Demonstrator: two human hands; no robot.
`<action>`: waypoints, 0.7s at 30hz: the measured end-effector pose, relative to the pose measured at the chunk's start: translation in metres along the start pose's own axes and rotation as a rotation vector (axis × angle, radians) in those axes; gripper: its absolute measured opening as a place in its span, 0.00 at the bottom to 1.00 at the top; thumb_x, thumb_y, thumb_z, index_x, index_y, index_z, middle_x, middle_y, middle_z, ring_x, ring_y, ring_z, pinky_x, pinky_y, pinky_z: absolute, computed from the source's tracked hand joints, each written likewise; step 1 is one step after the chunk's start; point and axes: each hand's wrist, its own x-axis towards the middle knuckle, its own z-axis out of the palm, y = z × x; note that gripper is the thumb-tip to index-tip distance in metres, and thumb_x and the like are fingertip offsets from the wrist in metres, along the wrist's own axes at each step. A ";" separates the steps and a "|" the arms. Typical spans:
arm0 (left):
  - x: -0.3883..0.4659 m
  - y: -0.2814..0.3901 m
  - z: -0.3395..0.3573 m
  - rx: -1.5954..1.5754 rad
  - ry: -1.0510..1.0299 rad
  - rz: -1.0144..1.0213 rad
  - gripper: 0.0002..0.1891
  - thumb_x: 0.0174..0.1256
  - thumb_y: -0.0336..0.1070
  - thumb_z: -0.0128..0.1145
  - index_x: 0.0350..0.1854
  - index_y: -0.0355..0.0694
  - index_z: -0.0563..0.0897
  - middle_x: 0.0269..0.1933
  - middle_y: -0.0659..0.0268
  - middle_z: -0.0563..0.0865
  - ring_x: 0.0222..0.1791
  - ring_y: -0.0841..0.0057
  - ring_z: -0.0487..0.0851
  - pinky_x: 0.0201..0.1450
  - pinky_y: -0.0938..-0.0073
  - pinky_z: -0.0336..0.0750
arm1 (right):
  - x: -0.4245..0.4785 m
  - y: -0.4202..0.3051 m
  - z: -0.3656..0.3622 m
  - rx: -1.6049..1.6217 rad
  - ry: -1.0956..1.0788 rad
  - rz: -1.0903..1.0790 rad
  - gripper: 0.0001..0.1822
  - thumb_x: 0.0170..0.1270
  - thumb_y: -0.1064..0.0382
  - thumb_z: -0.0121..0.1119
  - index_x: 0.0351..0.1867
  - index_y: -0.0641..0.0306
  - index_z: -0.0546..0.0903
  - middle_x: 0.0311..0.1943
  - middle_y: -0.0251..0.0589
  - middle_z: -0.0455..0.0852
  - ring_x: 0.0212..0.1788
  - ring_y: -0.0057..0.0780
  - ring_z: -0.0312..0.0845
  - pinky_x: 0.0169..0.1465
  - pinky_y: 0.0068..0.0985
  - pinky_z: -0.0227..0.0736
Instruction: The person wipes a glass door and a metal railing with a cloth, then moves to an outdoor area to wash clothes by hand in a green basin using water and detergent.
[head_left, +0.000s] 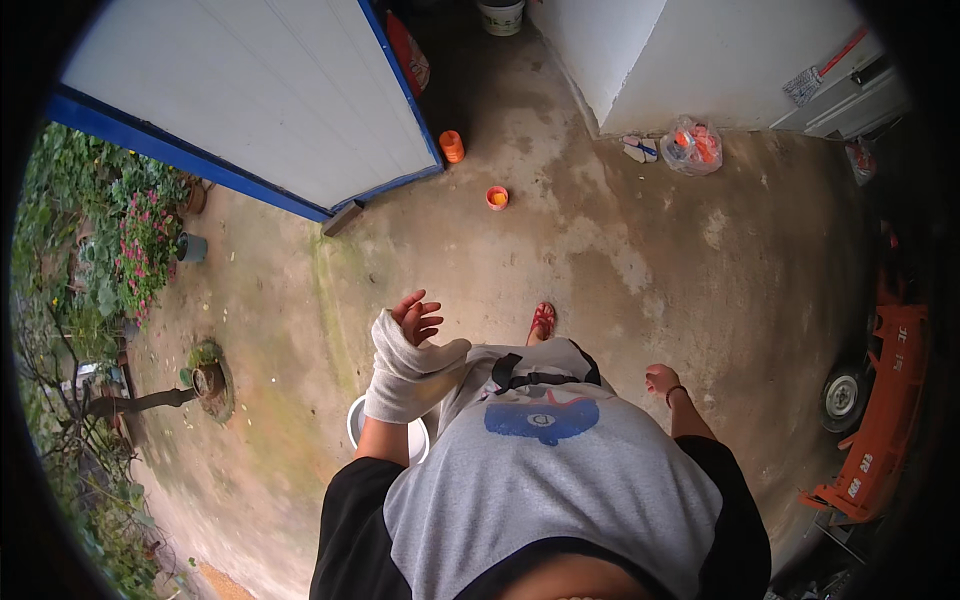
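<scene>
My left hand (417, 319) is raised at waist height, fingers apart and nothing visible between them. A white towel (409, 375) drapes around its wrist and forearm. Below that arm a white basin (418, 441) partly shows, the rest hidden by the arm and my shirt. My right hand (663, 379) hangs out from my side with its fingers curled in, and I see nothing in it. A dark bracelet (676, 389) circles the right wrist. One foot in a red sandal (543, 319) is on the concrete floor (450, 255).
Ahead stand a small red cup (496, 197) and an orange container (452, 147), near a blue-framed white panel (255, 97). A plastic bag (691, 146) lies by the white wall (675, 82). Potted flowers (146, 247) line the left; an orange machine (874, 420) stands right.
</scene>
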 end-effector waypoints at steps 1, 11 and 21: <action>0.010 0.012 0.010 -0.001 0.027 0.029 0.20 0.69 0.41 0.51 0.59 0.40 0.70 0.46 0.59 0.83 0.40 0.72 0.83 0.41 0.74 0.78 | 0.020 -0.030 -0.016 0.034 -0.025 -0.016 0.07 0.62 0.73 0.51 0.41 0.68 0.78 0.27 0.42 0.81 0.28 0.32 0.78 0.31 0.27 0.75; 0.147 0.091 -0.006 -0.040 0.081 0.033 0.18 0.72 0.42 0.44 0.61 0.44 0.68 0.49 0.60 0.82 0.41 0.70 0.83 0.44 0.70 0.77 | 0.097 -0.343 -0.029 0.168 0.111 -0.580 0.13 0.64 0.67 0.51 0.49 0.63 0.76 0.30 0.35 0.81 0.29 0.22 0.76 0.37 0.22 0.74; 0.279 0.179 -0.002 0.086 -0.011 -0.026 0.18 0.69 0.41 0.51 0.56 0.40 0.72 0.47 0.57 0.82 0.41 0.70 0.83 0.42 0.72 0.78 | 0.108 -0.333 0.055 -0.112 -0.017 -0.017 0.17 0.62 0.61 0.57 0.52 0.59 0.78 0.42 0.44 0.85 0.41 0.31 0.82 0.44 0.31 0.77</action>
